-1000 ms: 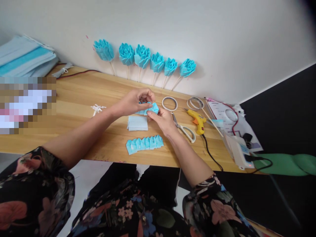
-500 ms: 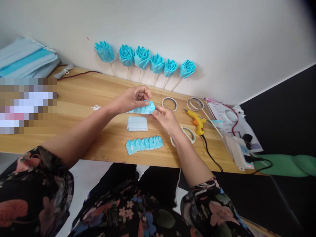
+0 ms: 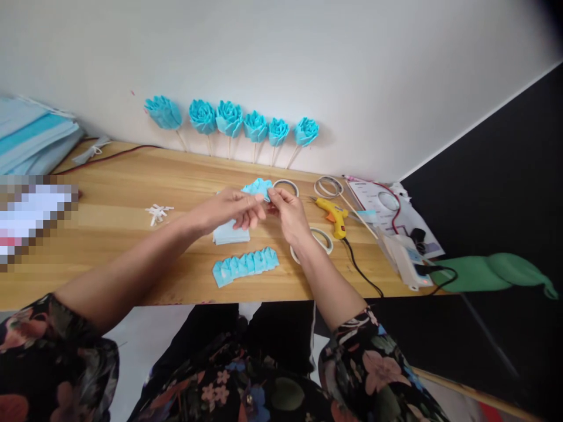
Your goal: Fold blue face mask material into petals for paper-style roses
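A strip of folded light-blue sheet pieces point(image 3: 257, 186) is held up over the desk between my hands. My right hand point(image 3: 288, 214) is closed on its right end, pinching with thumb and forefinger. Along the near edge of the strip, my left hand point(image 3: 237, 210) has its thumb against it, the other fingers loosely curled below. The exact left grip is partly hidden. Beneath my left hand lies a stack of pale blue sheets point(image 3: 231, 233), partly covered. Closer to me, a second folded blue strip point(image 3: 245, 265) rests on the desk.
Several blue flowers on sticks point(image 3: 229, 119) lean on the wall. To the right are tape rolls point(image 3: 328, 186), a yellow glue gun point(image 3: 333, 215), papers and a power strip point(image 3: 411, 264). White bits point(image 3: 158, 214) and a pile of blue-and-white masks point(image 3: 35, 135) lie left.
My left hand has turned from above the strip to its near side, fingers now pointing down. The strip's angle has changed. The whole view has shifted, uncovering more of the white bits.
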`<state>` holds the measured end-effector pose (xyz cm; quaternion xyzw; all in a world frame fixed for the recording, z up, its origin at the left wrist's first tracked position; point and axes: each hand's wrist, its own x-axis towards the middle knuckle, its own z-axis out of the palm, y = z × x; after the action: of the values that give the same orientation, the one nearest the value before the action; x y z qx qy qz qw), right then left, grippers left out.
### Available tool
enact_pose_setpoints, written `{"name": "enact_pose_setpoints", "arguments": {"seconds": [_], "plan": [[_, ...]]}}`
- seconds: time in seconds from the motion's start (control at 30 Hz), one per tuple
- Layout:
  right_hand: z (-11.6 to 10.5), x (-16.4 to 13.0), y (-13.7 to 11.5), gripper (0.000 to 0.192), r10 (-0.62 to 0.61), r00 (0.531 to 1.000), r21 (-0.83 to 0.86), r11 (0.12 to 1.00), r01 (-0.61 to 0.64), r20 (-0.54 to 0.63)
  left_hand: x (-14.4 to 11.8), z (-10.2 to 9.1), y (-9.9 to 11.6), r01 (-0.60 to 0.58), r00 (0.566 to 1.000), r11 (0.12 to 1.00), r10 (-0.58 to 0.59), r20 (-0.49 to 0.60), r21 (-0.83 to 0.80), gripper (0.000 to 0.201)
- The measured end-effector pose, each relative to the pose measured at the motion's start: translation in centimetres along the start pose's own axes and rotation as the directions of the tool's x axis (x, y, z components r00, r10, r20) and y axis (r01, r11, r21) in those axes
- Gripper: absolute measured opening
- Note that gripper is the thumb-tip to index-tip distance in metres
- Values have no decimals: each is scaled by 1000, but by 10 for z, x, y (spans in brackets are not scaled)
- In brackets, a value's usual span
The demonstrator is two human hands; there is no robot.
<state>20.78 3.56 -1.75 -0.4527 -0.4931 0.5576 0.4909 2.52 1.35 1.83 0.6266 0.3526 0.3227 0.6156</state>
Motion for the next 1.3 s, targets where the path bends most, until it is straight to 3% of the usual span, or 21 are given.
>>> {"name": "enact_pose_setpoints", "arguments": {"seconds": [0.07,0.17,0.3,0.4,0.5,0.6,0.8,0.93,1.03,1.2,1.3], "plan": [[0,0,-1,43,-1,1000,31,1000,1,-23,2,10,-7,157,984,980,-144,107,-122,57],[1,-2,-2,39,-32,998,63,997,35,-45,6,18,-16,248,969,916,-237,74,-315,50],[3,-4,-3,34,-66,997,48,997,68,-27,9,19,-18,124,969,876,-209,-135,-466,38],[1,-3,-1,38,-65,998,1,998,65,9,10,18,-19,10,938,900,-160,-308,-436,34],[-3,1,1,50,-41,999,15,999,40,26,10,18,-20,-33,911,926,-126,-392,-375,32],[-6,3,1,57,-45,999,29,999,44,29,11,19,-23,-61,905,949,-77,-417,-309,32],[-5,0,-4,35,-131,991,-48,990,132,28,14,23,-34,-73,921,980,-6,-390,-187,27],[-6,-1,-6,27,-151,988,25,988,151,18,17,27,-36,-230,942,924,133,-307,-306,30],[-6,-1,-6,27,-148,989,37,988,148,11,19,27,-34,-268,939,865,135,-316,-424,39],[-5,1,-4,29,-130,991,30,991,131,-33,27,6,-35,-243,867,837,-40,-496,-491,38],[-5,3,-3,30,-125,991,4,992,126,-52,31,-12,-38,-272,807,845,-60,-587,-460,35]]}}
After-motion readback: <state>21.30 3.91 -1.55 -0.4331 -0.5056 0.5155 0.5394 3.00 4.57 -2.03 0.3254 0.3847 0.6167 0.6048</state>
